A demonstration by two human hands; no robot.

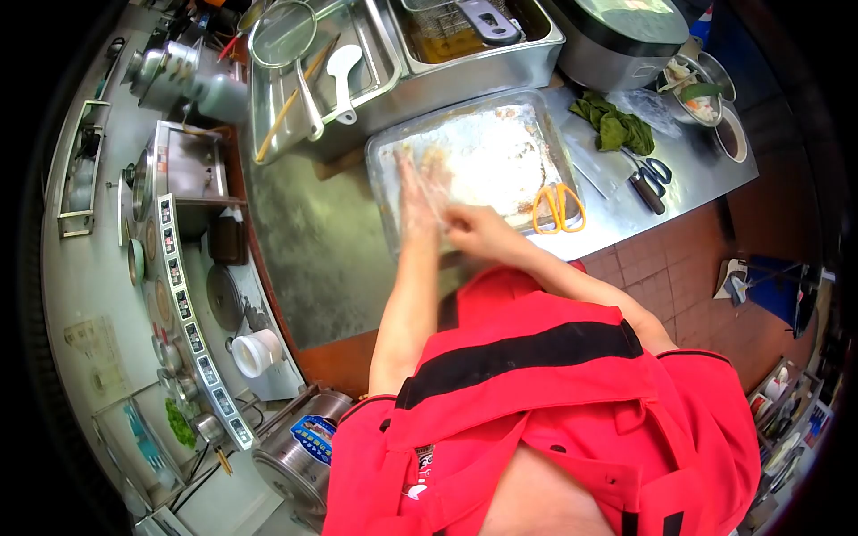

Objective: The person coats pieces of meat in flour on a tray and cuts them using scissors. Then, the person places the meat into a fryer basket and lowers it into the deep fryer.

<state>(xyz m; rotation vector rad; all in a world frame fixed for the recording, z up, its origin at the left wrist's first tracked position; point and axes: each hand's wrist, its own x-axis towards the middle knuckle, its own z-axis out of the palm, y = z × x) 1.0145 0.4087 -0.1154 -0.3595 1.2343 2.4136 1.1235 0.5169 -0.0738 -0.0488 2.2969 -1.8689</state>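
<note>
My left hand (416,204) reaches over the left part of a shallow metal tray (380,179), its fingers stretched out and blurred by motion. Thin clear plastic (436,195), which looks like a disposable glove, stretches from this hand towards my right hand (475,230). The fingers of my right hand are curled closed at the plastic, by the tray's near edge. Whitish residue with brown bits (496,152) covers the tray's bottom. Orange-handled scissors (559,210) lie across its near right corner.
Behind the tray are a metal basin with a strainer (283,34) and white rice paddle (343,76), an oil fryer (447,40) and a rice cooker (626,40). To the right lie a green cloth (615,123), dark-handled scissors (657,171) and bowls (700,105).
</note>
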